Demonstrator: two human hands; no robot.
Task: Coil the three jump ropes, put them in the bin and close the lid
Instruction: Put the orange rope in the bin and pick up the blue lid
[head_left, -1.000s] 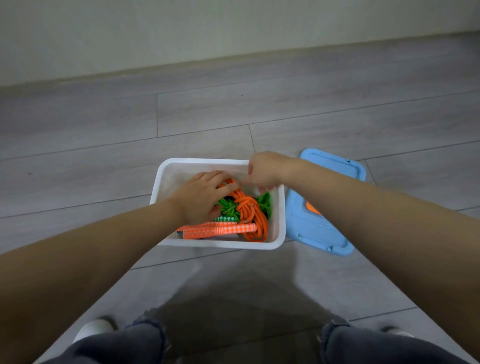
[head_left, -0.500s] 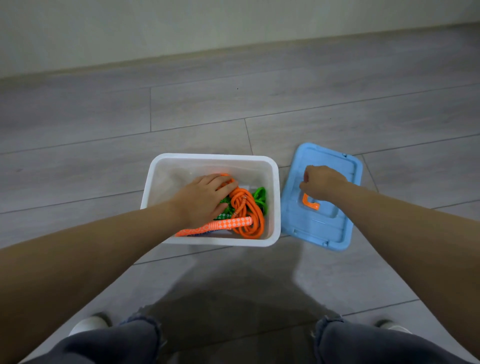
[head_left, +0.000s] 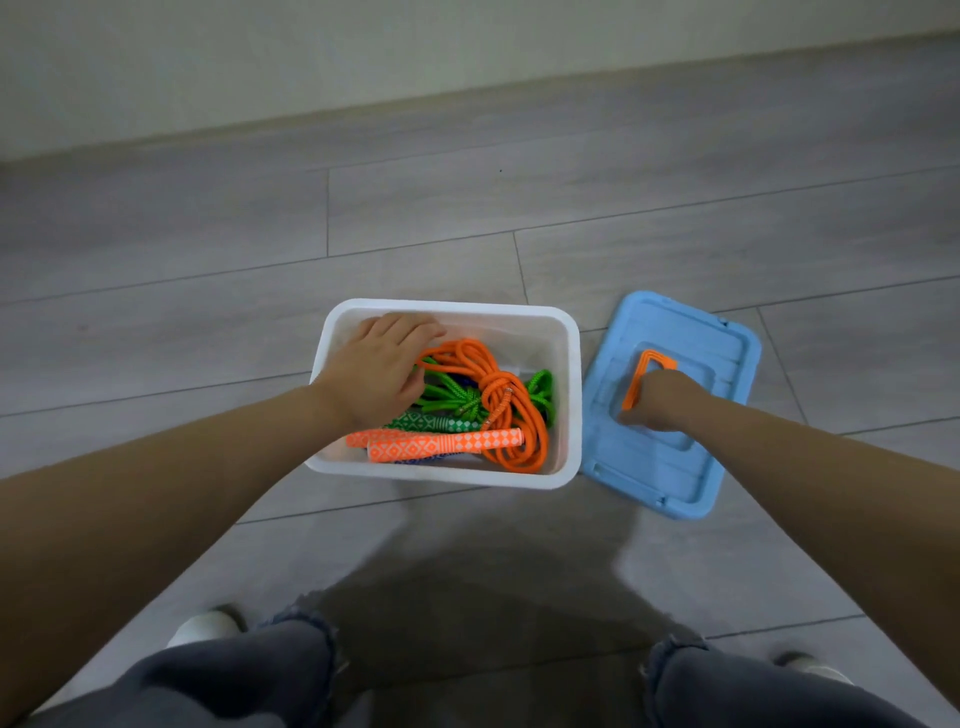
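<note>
Since half a second ago the right hand has slid nearer along the lid and now grips its orange handle, which stands raised off the blue surface instead of lying flat; fingers curl round the handle's near end, thumb low on the left; the left hand has shifted towards the far left corner of the bin, uncovering more of the ropes.

Left hand lies palm down inside the bin, fingers straight and loosely spread, tips near the far wall, its thumb side touching the green rope; whether it presses down I cannot tell.

Orange rope sits coiled on top towards the right side, its two patterned handles lying side by side along the near wall; green rope is tangled beneath it, a green patterned handle showing just behind the orange ones; a sliver of blue shows under the handles, too little to identify.

Bin is white, open, on the grey plank floor; lid lies flat on the floor just right of it, tilted clockwise, not on the bin; knees in dark jeans show at the bottom edge.
</note>
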